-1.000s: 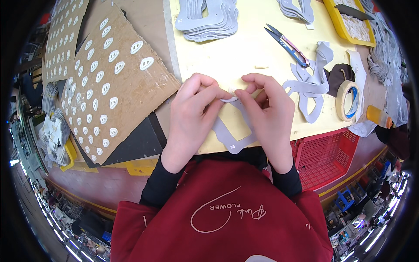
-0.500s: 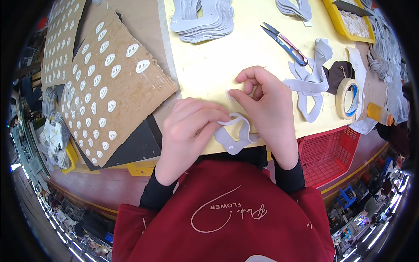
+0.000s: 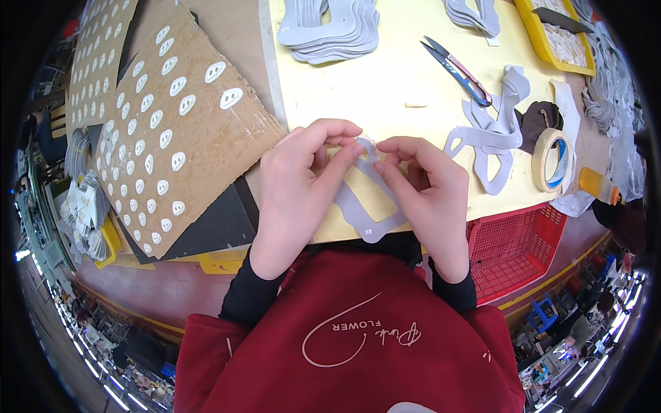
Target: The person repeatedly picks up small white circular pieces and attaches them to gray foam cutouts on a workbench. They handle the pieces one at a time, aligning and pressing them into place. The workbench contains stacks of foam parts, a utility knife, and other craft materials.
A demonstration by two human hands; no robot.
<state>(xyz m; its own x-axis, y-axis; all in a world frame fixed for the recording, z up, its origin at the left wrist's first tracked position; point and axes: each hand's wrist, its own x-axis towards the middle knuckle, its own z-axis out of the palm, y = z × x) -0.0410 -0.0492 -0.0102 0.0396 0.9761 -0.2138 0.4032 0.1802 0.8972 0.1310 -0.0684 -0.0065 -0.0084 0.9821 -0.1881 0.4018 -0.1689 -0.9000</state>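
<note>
Fabric piece [image 3: 355, 213], prob. light & floppy; best held by edges. My L hand [image 3: 297, 175] pinches its far end; R hand [image 3: 432, 196] nearly closed alongside, can't tell grip.

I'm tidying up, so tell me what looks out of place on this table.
Right of the right hand, grey cutouts lie tangled and twisted, unlike the neater grey stack farther off. The nearer cardboard sheet on the left sits askew, its edge ragged.

Left hand [image 3: 299, 175] faces right hand [image 3: 435, 196], fingers [image 3: 406, 146] curled.
</note>
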